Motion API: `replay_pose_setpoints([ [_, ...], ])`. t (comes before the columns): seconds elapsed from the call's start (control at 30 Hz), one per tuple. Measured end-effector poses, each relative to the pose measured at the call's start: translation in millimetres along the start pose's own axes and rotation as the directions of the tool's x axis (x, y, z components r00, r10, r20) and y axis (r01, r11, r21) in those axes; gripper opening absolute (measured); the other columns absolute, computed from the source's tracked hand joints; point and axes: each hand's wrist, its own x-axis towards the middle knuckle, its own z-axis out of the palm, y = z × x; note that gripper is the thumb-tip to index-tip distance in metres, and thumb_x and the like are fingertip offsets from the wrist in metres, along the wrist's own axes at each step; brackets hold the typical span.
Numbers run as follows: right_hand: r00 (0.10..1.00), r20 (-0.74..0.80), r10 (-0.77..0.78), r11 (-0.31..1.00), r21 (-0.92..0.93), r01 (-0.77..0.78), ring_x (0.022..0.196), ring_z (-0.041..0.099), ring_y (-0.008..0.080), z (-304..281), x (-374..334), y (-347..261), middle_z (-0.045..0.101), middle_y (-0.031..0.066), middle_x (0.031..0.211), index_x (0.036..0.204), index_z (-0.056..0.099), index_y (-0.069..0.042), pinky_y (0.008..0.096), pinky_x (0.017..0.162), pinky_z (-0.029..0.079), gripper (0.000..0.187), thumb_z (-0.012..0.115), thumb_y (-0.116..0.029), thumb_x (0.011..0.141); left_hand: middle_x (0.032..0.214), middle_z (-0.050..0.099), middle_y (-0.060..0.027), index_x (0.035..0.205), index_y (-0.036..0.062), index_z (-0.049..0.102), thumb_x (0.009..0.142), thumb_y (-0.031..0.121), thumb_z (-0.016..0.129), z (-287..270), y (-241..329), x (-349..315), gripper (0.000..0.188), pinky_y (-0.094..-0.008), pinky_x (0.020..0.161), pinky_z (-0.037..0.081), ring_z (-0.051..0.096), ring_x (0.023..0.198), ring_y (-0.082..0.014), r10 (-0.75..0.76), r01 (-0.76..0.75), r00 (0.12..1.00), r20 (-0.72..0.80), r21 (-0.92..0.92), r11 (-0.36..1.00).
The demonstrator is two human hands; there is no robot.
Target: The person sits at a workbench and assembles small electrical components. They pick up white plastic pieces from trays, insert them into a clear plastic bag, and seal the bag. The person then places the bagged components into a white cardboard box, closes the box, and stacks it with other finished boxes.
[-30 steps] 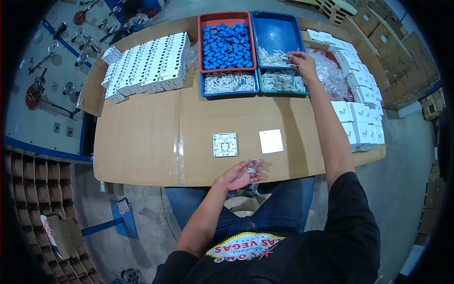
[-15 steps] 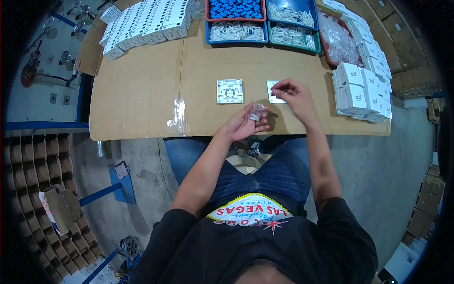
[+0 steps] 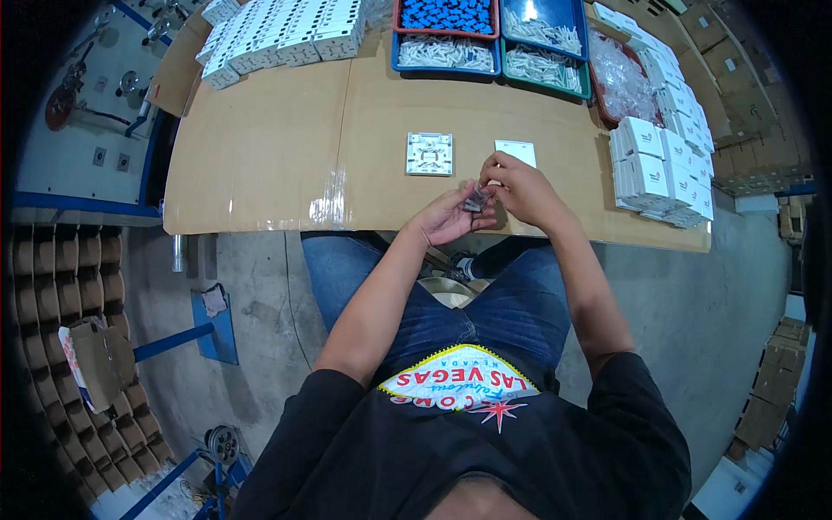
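Observation:
My left hand [image 3: 446, 218] is closed around a small clear plastic bag [image 3: 476, 202] above the table's near edge; small contents show through the plastic. My right hand [image 3: 527, 194] meets it from the right, fingertips pinched together at the top of the bag. What sits between those fingertips is too small to tell. Just beyond the hands lies a white square frame-like plastic part [image 3: 430, 154] with cut-outs in its middle. To its right is a flat white piece [image 3: 518, 151], partly covered by my right hand.
Cardboard covers the table [image 3: 260, 156]. At the back stand a red tray [image 3: 446, 33] of blue parts, a blue tray [image 3: 446, 76] and a green tray [image 3: 548, 89] of white pieces. Clear bags [image 3: 620, 82] fill a basket. White units are stacked right [image 3: 650, 178] and far left [image 3: 286, 39].
My right hand has moved left from over the flat white piece to the bag in my left hand, uncovering more of that piece. The whole view has shifted slightly.

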Motion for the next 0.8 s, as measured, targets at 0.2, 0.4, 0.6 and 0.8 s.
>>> replay_pose_setpoints([
  [0.2,0.993,0.081,0.090,0.958,0.264,-0.109,0.105,0.064,0.0263,2.2,0.2,7.2,0.064,0.0131,0.119,0.103,0.070,0.004,0.0349,0.088,0.052,0.016,0.060,-0.007,0.097,0.112,0.067,-0.0080,0.122,0.0105,0.061,0.103,0.047,0.053,-1.2,1.4,-0.1,0.042,-0.0447,0.104,0.050,0.065,0.108,-0.0231,-0.012,0.013,0.999,0.047,-0.004,1.000],
  [0.4,0.988,0.104,0.117,0.978,0.161,-0.133,0.114,0.063,0.0268,13.6,1.9,2.1,0.061,0.0152,0.134,0.115,0.070,0.003,0.0353,0.095,0.051,0.034,0.056,-0.026,0.105,0.123,0.064,-0.0102,0.131,0.0105,0.058,0.104,0.048,0.050,-8.6,-0.3,1.4,0.046,-0.0496,0.110,0.045,0.062,0.114,-0.0261,-0.022,0.022,1.000,-0.015,0.031,0.999],
  [0.6,0.957,0.167,0.237,0.915,0.294,-0.278,0.095,0.068,0.0202,20.2,5.7,-1.8,0.063,0.0153,0.133,0.116,0.068,0.007,0.0325,0.085,0.054,0.044,0.051,-0.033,0.107,0.132,0.060,-0.0110,0.136,0.0091,0.053,0.103,0.050,0.051,-3.3,0.2,-0.3,0.053,-0.0494,0.110,0.046,0.059,0.121,-0.0264,-0.020,0.022,0.999,-0.038,0.037,0.999],
  [0.8,0.961,0.159,0.227,0.883,0.383,-0.272,0.073,0.069,0.0187,17.9,6.5,-0.4,0.071,0.0193,0.109,0.128,0.062,0.007,0.0313,0.069,0.056,0.049,0.054,-0.036,0.105,0.128,0.062,-0.0105,0.135,0.0104,0.055,0.103,0.050,0.051,-18.4,-2.8,5.0,0.051,-0.0483,0.108,0.047,0.060,0.119,-0.0262,-0.019,0.019,0.999,0.025,0.002,1.000],
])
